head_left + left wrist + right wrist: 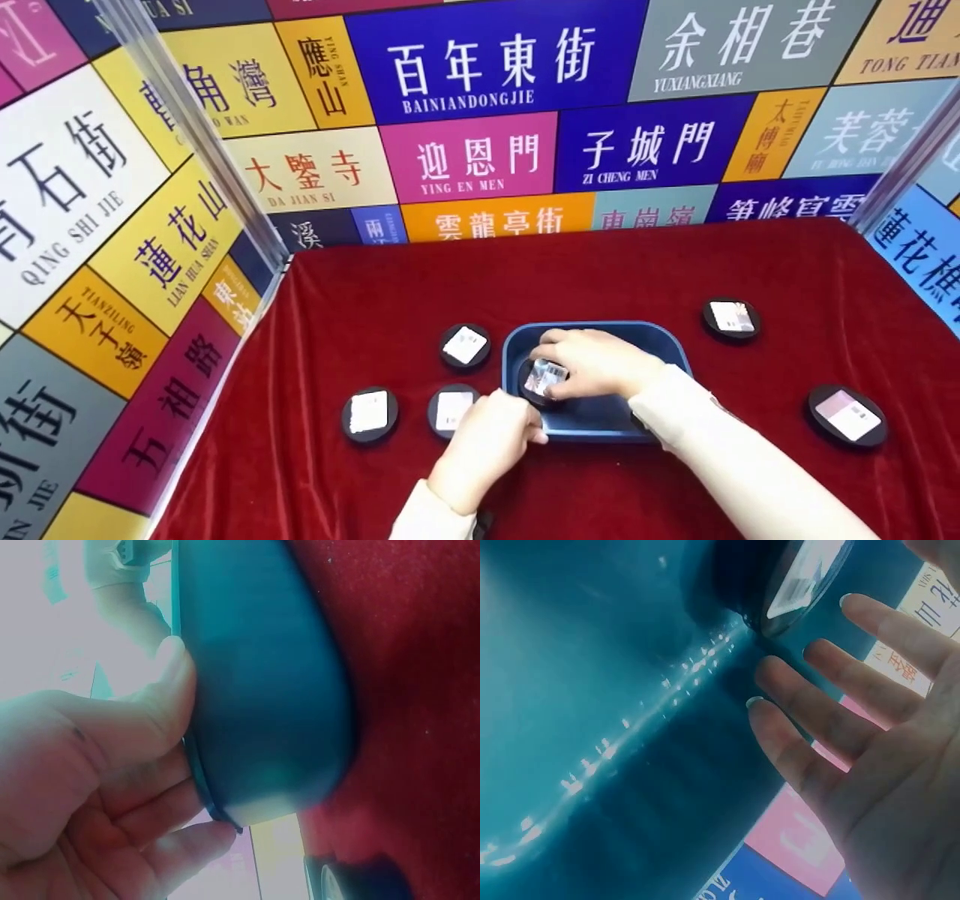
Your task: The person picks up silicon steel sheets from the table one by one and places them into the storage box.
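A dark blue rectangular plastic bin (600,420) stands on red cloth. My left hand (491,433) holds its front left corner; in the left wrist view the thumb lies on the bin's outer wall (262,675), with the fingers at the rim. Inside the bin, at its left end, sits a round black container (545,377) with a shiny white label on top. My right hand (600,364) reaches in over it. The right wrist view has the fingers spread and nearly straight beside the labelled container (802,585), with a small gap at the fingertips.
Similar black round containers lie on the red cloth (600,487): one behind left (465,345), one partly hidden by my left hand (454,409), one farther left (370,412), and two at right (731,317) (847,416). Walls with coloured Chinese signs (487,64) enclose the table.
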The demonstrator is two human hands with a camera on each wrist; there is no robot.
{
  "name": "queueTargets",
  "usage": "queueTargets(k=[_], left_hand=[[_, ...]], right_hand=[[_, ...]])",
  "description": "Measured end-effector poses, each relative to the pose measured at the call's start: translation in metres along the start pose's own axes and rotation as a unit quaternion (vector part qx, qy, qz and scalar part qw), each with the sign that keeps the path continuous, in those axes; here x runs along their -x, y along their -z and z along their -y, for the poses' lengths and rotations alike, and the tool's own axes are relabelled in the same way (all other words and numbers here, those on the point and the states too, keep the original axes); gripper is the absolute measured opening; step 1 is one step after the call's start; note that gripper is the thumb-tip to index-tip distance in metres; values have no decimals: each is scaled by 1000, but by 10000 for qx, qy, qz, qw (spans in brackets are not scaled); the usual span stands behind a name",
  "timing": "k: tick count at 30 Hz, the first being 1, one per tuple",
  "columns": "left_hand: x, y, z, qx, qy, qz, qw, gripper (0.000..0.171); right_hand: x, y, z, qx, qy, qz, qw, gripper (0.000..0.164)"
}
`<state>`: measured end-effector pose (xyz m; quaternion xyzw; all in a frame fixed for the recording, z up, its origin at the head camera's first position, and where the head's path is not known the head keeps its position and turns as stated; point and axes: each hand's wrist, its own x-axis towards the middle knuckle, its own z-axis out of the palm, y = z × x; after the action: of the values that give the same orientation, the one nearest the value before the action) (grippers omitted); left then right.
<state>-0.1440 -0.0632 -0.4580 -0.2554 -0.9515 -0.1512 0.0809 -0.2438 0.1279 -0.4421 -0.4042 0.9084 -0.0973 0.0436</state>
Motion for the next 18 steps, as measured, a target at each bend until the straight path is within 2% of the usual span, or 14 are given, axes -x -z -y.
queueTargets(k=[6,13,18], left_hand=[[0,-1,2,42,-118,-91,9999,10],[2,-1,1,97,-77,-137,9998,9],[1,0,0,180,-143,-104,9997,8]], right_hand=[[4,7,-1,26,28,-105,9999,39],[9,13,-3,-70,-199,10,9998,43],[16,17,-5,-50,-258,-185,9995,43]])
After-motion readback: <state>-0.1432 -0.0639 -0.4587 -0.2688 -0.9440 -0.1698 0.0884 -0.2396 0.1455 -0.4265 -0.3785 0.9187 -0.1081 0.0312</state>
